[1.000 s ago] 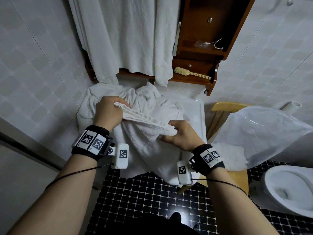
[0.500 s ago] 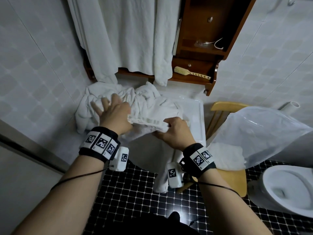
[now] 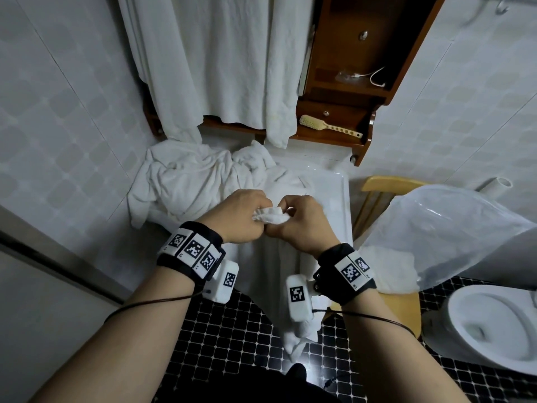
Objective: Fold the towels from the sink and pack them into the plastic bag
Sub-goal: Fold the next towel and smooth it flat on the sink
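Bunched white towel [image 3: 271, 217] (terry, perhaps)

a hairbrush [image 3: 325, 126] lies on the wooden shelf [image 3: 343, 140], toilet [image 3: 454, 311] beside chair [image 3: 389, 183]

Wooden wall cabinet [image 3: 348, 68] at top centre. Pale tiled walls [image 3: 58, 112] either side of it. Below it, black mosaic floor [image 3: 232, 330]. Lower right of it: yellow wooden chair [image 3: 386, 183], white toilet [image 3: 459, 341].

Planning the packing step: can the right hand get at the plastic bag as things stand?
Probably yes: the plastic bag lies just right of the right hand with nothing between them, though that hand is gripping the towel.
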`<action>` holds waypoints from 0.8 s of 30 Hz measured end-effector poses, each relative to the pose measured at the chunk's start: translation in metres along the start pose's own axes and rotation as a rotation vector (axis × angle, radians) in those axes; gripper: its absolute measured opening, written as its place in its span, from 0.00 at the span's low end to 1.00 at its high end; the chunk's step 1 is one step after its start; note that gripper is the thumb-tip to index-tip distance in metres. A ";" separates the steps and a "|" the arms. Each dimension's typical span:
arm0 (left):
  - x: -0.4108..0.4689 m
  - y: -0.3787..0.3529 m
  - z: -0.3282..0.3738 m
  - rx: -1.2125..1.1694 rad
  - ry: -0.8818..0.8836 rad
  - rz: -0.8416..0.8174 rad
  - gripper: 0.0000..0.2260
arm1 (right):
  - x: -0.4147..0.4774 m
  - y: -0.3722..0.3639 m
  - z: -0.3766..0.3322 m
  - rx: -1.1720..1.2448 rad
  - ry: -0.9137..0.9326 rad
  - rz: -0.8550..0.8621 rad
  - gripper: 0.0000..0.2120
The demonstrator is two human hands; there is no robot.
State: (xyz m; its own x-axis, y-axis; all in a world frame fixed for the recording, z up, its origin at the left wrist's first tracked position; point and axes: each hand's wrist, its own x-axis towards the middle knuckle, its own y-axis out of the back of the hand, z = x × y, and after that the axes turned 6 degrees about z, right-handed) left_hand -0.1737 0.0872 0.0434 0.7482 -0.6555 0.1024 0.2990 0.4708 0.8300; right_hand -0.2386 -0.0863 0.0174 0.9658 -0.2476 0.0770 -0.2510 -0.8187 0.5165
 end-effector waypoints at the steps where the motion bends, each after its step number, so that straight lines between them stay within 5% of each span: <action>1: 0.001 0.002 0.001 -0.024 0.018 0.008 0.09 | -0.001 0.002 -0.002 0.018 0.013 -0.031 0.15; 6: 0.004 0.011 0.003 -0.007 0.027 0.000 0.07 | 0.004 0.019 -0.007 -0.012 0.073 -0.200 0.20; 10: 0.005 0.007 0.006 0.076 0.060 0.043 0.06 | 0.004 0.016 -0.014 -0.204 0.137 -0.110 0.26; 16: -0.004 0.016 0.006 -0.140 0.107 0.061 0.12 | -0.005 0.017 -0.024 -0.119 0.184 -0.146 0.32; 24: -0.011 0.031 0.013 -0.256 0.021 0.110 0.13 | -0.003 0.029 -0.025 0.113 0.185 -0.328 0.23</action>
State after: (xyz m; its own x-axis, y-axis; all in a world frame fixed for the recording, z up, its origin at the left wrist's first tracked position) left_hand -0.1802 0.1012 0.0757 0.7959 -0.5808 0.1708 0.3531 0.6745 0.6483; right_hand -0.2471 -0.0966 0.0538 0.9887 0.1258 0.0811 0.0773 -0.8932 0.4429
